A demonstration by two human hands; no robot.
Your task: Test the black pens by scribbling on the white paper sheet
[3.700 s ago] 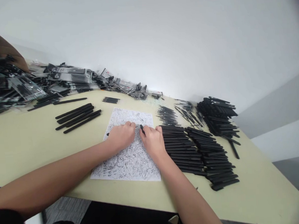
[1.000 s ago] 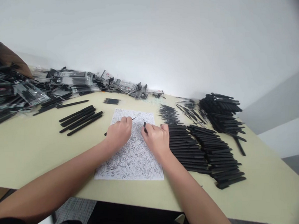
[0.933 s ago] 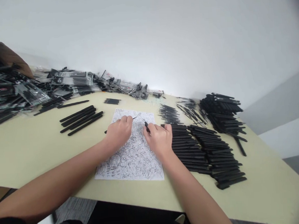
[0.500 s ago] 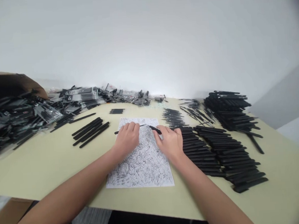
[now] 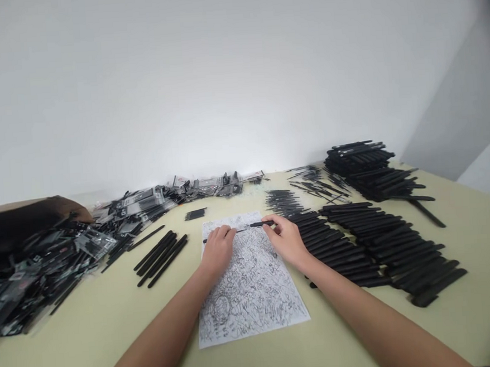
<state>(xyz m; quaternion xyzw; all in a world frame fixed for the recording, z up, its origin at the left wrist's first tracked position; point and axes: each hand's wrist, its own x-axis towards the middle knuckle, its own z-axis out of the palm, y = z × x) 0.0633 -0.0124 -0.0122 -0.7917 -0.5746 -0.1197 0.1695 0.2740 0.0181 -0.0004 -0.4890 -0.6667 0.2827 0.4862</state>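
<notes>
Over the top part of a scribbled sheet of paper (image 5: 253,295), my left hand (image 5: 219,249) pinches a thin pen refill (image 5: 241,230), whose dark end sticks out on the far side of the fingers. My right hand (image 5: 286,237) is closed on a black pen barrel (image 5: 257,224) that points left. The refill's thin end lies close to the barrel; whether they touch I cannot tell. Left of the paper several black pens (image 5: 162,259) lie side by side. Rows of black pens (image 5: 342,249) lie right of my right hand.
A heap of plastic-wrapped packets (image 5: 141,204) runs along the back left, beside a cardboard box (image 5: 62,210). Thin refills (image 5: 282,202) lie behind my right hand. A tall pile of black pens (image 5: 365,169) stands at the back right. A small dark bundle (image 5: 195,214) sits behind the paper.
The view has tilted and turned, so the table looks shifted. The barrel in my right hand now lies nearly level and reaches further left, nearer the refill's tip.
</notes>
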